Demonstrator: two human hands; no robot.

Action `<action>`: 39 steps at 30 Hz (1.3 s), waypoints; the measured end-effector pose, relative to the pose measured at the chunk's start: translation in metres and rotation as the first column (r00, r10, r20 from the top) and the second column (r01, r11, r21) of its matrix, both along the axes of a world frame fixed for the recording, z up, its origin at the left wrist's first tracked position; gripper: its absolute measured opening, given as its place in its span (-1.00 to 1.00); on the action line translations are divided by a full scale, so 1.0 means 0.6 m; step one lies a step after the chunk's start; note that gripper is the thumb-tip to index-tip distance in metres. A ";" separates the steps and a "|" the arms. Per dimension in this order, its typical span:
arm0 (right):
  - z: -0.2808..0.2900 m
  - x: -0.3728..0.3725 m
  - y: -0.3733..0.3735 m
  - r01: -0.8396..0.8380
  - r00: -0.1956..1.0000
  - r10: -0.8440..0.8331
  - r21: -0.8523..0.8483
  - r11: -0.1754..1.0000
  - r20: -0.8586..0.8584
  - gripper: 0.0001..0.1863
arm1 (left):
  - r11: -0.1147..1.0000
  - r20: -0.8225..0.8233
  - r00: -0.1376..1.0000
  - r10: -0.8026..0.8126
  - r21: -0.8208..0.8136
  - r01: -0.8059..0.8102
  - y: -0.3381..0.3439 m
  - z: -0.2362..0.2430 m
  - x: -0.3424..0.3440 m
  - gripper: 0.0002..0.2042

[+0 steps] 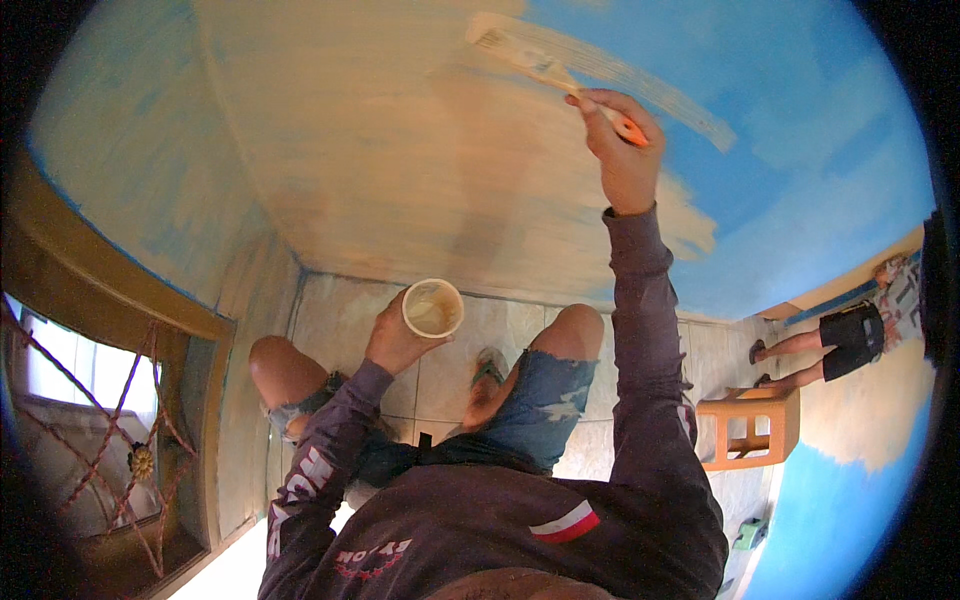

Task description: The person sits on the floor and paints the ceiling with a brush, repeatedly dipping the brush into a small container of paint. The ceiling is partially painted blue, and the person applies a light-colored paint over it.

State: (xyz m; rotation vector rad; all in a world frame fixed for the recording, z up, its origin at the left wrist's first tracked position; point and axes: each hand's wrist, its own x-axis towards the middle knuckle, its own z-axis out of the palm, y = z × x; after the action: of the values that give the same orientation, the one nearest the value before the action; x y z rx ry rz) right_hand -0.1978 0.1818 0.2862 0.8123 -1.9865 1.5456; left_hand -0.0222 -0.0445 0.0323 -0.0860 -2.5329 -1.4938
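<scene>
Gripping the orange handle of a paintbrush (545, 68) in my right hand (622, 150), I have my fingers (600, 108) curled tight around it, arm stretched up the wall (400, 130). The bristles lie against the wall high up, at the start of a long beige streak that runs over the blue part toward the wall's right side. My left hand (392, 338) is wrapped around a small round cup (433, 307) of pale beige paint, fingers closed on its side (the thumb I cannot make out), held low, above the line where wall meets tiled floor (340, 320).

Outward from there: most of the wall's left and middle is already beige, while blue shows along its right side and lower right corner. My bent knees in torn denim shorts sit below the cup, one sandalled foot (488, 368) on the tiles between them. My dark long sleeves run down to the lower edge.

At the left a window (90, 420) with a metal grille sits in a brown frame. At the right an orange plastic stool (752, 426) stands on the floor, and beyond it another person (850, 335) in dark shorts is by the adjoining wall.
</scene>
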 end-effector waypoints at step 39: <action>0.048 0.022 0.584 0.561 0.826 -0.546 0.276 0.780 -0.136 -0.70 | 0.998 0.082 0.995 -0.048 0.052 0.044 0.016 0.014 -0.001 -0.23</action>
State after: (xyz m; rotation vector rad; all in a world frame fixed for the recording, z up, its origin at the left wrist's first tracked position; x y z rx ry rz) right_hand -0.1847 0.5319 0.3152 0.3041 -2.1943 0.8795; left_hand -0.0225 -0.0349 0.0410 -0.0766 -2.5726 -1.6097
